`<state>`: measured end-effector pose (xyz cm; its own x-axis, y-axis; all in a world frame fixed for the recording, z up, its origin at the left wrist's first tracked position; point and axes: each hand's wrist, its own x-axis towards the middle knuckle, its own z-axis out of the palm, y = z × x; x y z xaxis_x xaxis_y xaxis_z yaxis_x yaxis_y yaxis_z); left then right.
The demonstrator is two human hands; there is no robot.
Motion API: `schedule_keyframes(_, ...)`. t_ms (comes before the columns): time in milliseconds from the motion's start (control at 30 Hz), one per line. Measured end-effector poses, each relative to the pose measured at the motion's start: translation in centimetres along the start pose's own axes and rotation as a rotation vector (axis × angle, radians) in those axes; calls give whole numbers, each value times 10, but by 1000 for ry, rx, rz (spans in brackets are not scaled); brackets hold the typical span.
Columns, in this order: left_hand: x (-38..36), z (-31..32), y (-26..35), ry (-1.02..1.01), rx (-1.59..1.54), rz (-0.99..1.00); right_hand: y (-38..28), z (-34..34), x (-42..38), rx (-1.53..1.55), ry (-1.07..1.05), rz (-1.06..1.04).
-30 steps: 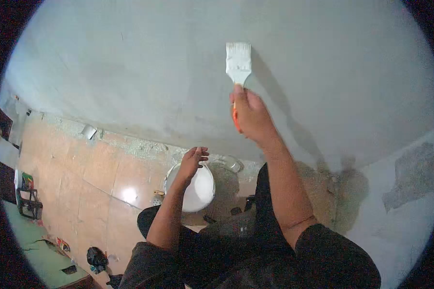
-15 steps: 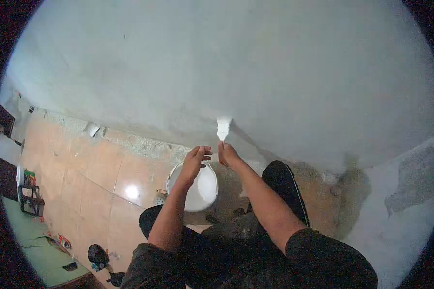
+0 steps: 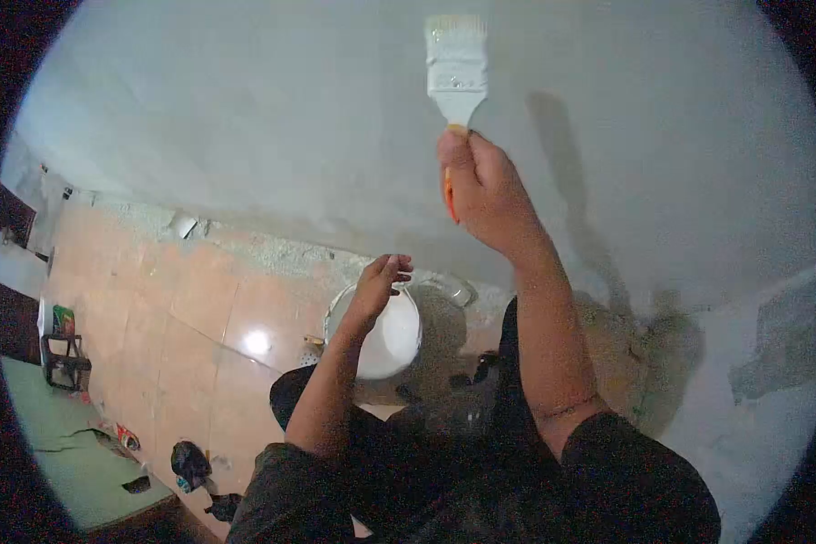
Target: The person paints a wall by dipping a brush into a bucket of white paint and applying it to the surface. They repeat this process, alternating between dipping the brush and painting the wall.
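Observation:
My right hand (image 3: 491,189) grips the handle of a wide paintbrush (image 3: 458,74), its bristles pointing up over the pale wall (image 3: 272,118). White paint coats the brush's head and ferrule, and an orange part of the handle shows below my fingers. Over the rim of a bucket of white paint (image 3: 399,340), my left hand (image 3: 378,288) hangs with its fingers loosely apart and nothing in them. The bucket stands on the floor between my legs.
Tiled floor (image 3: 190,308) runs along the wall's rough base. A small pale piece (image 3: 184,225) lies by that edge. At the left are a black frame-like object (image 3: 64,363), a green surface (image 3: 54,426) and a dark bag (image 3: 189,464). A cylindrical object (image 3: 460,292) lies right of the bucket.
My right hand has risen along the wall with the brush, which now appears larger and higher. My left hand stays over the bucket. The view has shifted slightly.

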<state>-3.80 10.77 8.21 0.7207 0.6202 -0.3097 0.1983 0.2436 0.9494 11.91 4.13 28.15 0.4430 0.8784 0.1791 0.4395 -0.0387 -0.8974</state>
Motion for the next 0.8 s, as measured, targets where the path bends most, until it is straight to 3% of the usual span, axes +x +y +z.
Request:
schedule_keyframes(67, 0, 0, -2, 5, -7, 9, 4, 1, 1, -142, 167, -100)
schedule_keyframes(100, 0, -1, -3, 6, -14, 29, 18, 3, 7, -131, 154, -95)
schedule_keyframes(167, 1, 0, -5, 27, -12, -6, 74, 19, 17, -291, 110, 190)
schedule_keyframes(267, 2, 1, -7, 9, 36, 13, 126, 47, 4, -429, 152, 293)
schedule_keyframes(467, -2, -21, -10, 114, 56, 68, 233, 80, -33, -319, -89, 560)
schedule_keyframes(533, -6, -32, -5, 150, 12, 62, 226, 73, -42, -222, -277, 646)
schedule_keyframes(567, -5, -40, -6, 188, -6, 75, 221, 69, -44, -218, -275, 654)
schedule_keyframes(633, -6, -50, -4, 217, -18, 76, 204, 57, -46, 2, -187, 713)
schedule_keyframes(700, -8, -55, 2, 246, -13, 77, 180, 37, -35, -138, -166, 524)
schedule_keyframes(767, -7, -58, 2, 258, -32, 104, 119, 11, -23, 86, -56, 579)
schedule_keyframes(800, -6, -56, 6, 281, -33, 88, 96, -3, -20, 34, -69, 510)
